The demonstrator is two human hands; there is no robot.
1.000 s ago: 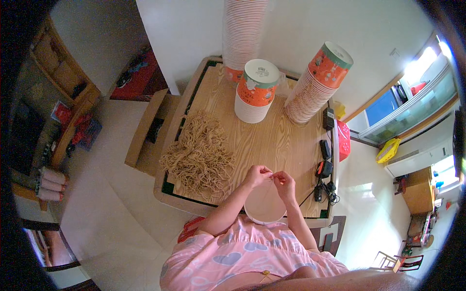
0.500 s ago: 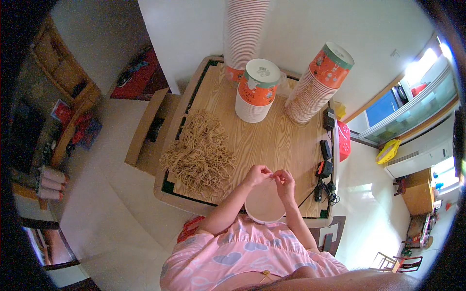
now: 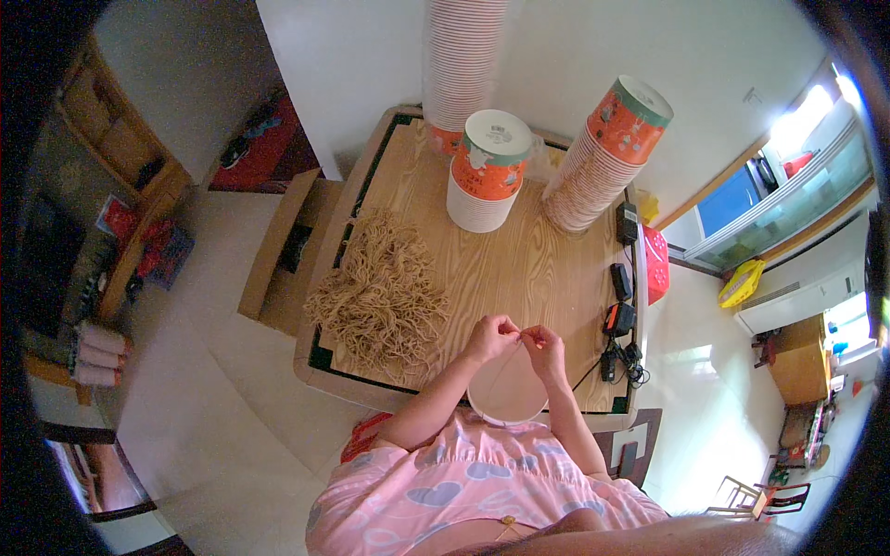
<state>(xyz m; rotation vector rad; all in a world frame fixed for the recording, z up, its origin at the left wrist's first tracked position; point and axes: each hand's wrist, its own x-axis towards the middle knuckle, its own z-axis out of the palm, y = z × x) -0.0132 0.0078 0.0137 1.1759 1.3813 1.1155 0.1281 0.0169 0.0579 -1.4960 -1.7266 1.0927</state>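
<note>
Both of my hands meet above the far rim of a white paper bucket (image 3: 507, 394), which sits mouth up between my forearms at the table's near edge. My left hand (image 3: 494, 335) and my right hand (image 3: 544, 346) are closed in fingertip pinches, almost touching. Between them is a thin cord, faint and mostly hidden by the fingers. Left of the hands lies a loose heap of tan cords (image 3: 380, 301). Farther back, an upside-down stack of orange, green and white paper buckets (image 3: 486, 176) stands on the table.
A taller bucket stack (image 3: 607, 153) leans at the back right, and another very tall stack (image 3: 464, 69) rises by the wall. Black power adapters (image 3: 619, 320) and cables line the right edge of the wood-grain table (image 3: 519, 269). A cardboard box (image 3: 278, 264) stands to the left.
My hands keep nearly the same place, with fingers still pinched and slightly shifted. A faint thin line now shows against the bucket's inside. The view has tilted very slightly.
</note>
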